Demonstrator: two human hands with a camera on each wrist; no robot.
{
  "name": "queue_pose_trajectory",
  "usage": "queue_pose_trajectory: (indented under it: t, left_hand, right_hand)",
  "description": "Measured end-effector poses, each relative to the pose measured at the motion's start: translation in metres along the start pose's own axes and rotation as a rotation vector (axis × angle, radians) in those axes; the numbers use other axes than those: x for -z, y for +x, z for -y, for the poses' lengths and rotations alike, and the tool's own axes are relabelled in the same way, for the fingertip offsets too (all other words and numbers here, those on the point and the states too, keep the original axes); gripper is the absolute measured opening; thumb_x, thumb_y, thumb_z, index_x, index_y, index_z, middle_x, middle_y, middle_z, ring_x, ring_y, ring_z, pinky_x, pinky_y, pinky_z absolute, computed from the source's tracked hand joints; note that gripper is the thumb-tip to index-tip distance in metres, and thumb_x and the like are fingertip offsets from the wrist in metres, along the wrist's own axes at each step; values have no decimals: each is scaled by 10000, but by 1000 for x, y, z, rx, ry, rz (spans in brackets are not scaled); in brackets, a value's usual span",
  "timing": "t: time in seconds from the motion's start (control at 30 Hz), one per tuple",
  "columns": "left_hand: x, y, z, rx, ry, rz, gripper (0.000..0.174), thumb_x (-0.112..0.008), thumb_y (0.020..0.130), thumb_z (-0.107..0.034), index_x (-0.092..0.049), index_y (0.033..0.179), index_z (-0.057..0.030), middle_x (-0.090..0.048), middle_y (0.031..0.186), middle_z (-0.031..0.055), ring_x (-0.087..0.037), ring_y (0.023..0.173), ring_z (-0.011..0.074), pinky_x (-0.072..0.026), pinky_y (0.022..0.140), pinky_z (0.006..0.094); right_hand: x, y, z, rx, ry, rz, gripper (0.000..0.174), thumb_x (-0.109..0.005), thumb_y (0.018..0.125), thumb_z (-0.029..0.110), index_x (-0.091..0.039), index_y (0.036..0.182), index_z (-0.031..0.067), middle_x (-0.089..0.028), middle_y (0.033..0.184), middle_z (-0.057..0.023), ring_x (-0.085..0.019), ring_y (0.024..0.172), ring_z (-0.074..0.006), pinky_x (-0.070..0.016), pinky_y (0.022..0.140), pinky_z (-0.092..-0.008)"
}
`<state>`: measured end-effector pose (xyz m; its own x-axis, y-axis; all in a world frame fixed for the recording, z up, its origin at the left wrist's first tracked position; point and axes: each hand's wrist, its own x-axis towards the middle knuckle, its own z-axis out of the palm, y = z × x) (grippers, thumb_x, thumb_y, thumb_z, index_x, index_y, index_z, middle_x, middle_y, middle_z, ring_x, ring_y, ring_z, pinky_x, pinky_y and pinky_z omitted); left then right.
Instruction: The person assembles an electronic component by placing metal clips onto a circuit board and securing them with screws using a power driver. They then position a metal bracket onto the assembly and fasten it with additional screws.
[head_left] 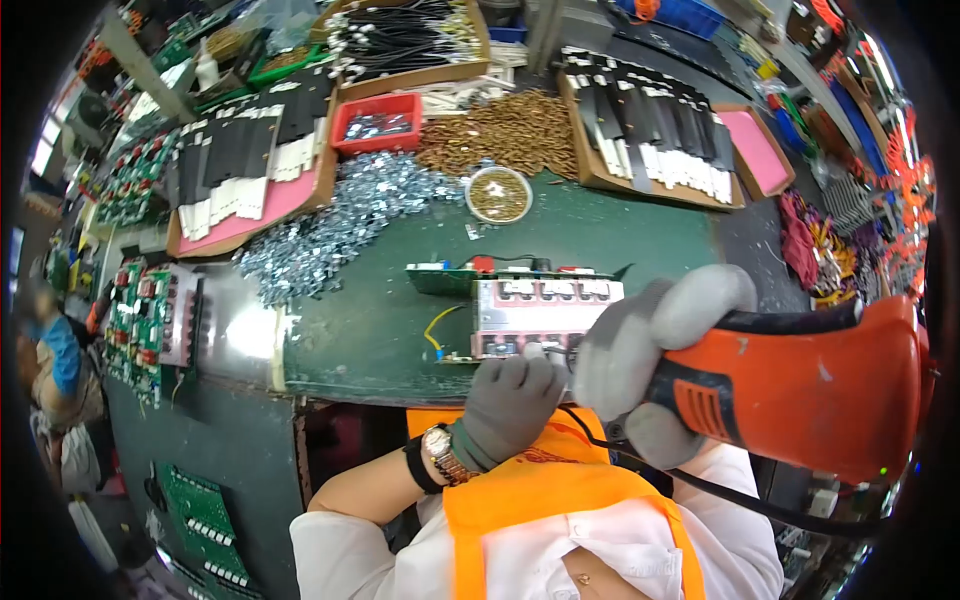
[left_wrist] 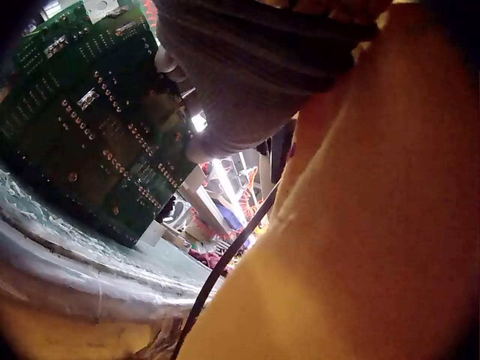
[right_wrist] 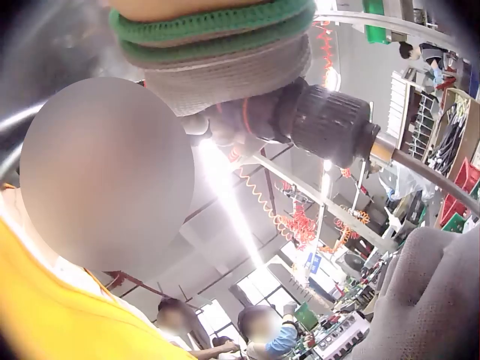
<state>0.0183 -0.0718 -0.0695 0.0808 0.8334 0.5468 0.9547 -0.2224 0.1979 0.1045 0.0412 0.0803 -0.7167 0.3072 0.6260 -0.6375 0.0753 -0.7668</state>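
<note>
My gloved right hand (head_left: 660, 350) grips an orange and black electric screwdriver (head_left: 810, 390). In the right wrist view its black chuck (right_wrist: 330, 124) carries a long metal bit (right_wrist: 427, 178). The bit points toward the work near my left hand. My gloved left hand (head_left: 512, 405) holds the front edge of a circuit board assembly, its fingers bent at the edge. A pale metal plate (head_left: 545, 318) with rows of parts lies along the assembly, beside a green board (head_left: 440, 281). The left wrist view shows the soldered underside of a green board (left_wrist: 90, 142), tilted above the table.
Behind the work lie loose metal clips (head_left: 340, 215), a heap of brass-coloured pieces (head_left: 510, 130), a round dish (head_left: 499, 194) and a red bin (head_left: 378, 124). Cardboard trays of black-and-white strips (head_left: 655, 130) flank them. Finished-looking boards (head_left: 150, 320) stand left. A black cable (head_left: 760, 505) trails from the screwdriver.
</note>
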Motion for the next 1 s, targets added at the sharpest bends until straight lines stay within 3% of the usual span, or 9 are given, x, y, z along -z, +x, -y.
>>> queue_pose_trajectory:
  t: [0.13, 0.23, 0.3, 0.37, 0.5, 0.7, 0.8, 0.9, 1.0]
  left_hand:
    - [2, 1, 6, 14, 5, 53, 255, -547, 813, -207, -588, 1033, -85, -528, 970, 66, -510, 860, 203, -410, 710, 352]
    - [20, 8, 25, -37, -358, 159, 256, -558, 835, -150, -577, 1075, -63, -553, 944, 83, -539, 824, 252, -440, 733, 381]
    - [40, 3, 55, 156, -594, -107, 256, -552, 838, -96, -576, 1088, -50, -563, 926, 108, -562, 841, 295, -458, 757, 422]
    - [65, -3, 100, 218, -226, -228, 247, -559, 839, -80, -581, 1083, -46, -576, 949, 139, -578, 914, 328, -475, 769, 444]
    - [49, -41, 183, 758, -14, 84, 204, -624, 828, -135, -625, 1021, -67, -598, 966, 165, -601, 904, 359, -489, 770, 442]
    - [26, -50, 209, 722, 255, 287, 116, -663, 796, -141, -651, 886, -69, -608, 913, 151, -615, 863, 361, -501, 749, 436]
    - [33, -51, 199, 636, 232, 173, 77, -613, 849, -105, -615, 897, -45, -606, 885, 151, -609, 783, 346, -501, 729, 414]
    - [54, -22, 161, 928, -421, -120, 69, -508, 928, -67, -567, 950, -39, -586, 803, 63, -558, 676, 140, -460, 634, 271]
    - [82, 18, 103, 736, -686, -134, 100, -535, 947, -127, -571, 1001, -51, -574, 758, 10, -512, 651, 52, -411, 567, 214]
  right_hand:
    - [-2, -15, -4, -43, -43, -226, 576, -751, 787, 39, -381, 1228, 45, -592, 713, -76, -552, 535, -185, -479, 502, -343]
    - [-3, -17, -8, -65, -54, -321, 588, -764, 790, 76, -381, 1235, 46, -586, 707, -64, -542, 516, -173, -471, 484, -332]
    - [-2, -17, -8, -70, -45, -355, 597, -772, 793, 101, -381, 1240, 46, -582, 703, -56, -536, 504, -165, -466, 471, -324]
    - [0, -18, -8, -65, -31, -379, 607, -780, 795, 125, -381, 1245, 47, -578, 700, -48, -529, 491, -157, -461, 459, -316]
    - [-3, -13, -8, -24, 24, -335, 652, -789, 802, 161, -362, 1282, 52, -570, 696, -33, -522, 478, -147, -454, 447, -307]
    - [9, -15, 17, 89, 49, -292, 692, -771, 819, 167, -332, 1345, 65, -569, 708, -29, -532, 503, -152, -462, 475, -310]
    - [18, -25, 29, 113, 34, -325, 680, -761, 828, 173, -337, 1347, 67, -572, 714, -30, -537, 513, -154, -466, 485, -310]
    - [20, -27, 20, 106, 19, -346, 667, -752, 836, 180, -342, 1350, 69, -574, 720, -31, -542, 523, -155, -470, 495, -311]
    - [23, -26, 15, 132, 26, -339, 655, -743, 844, 186, -347, 1353, 71, -577, 727, -32, -547, 532, -157, -473, 505, -311]
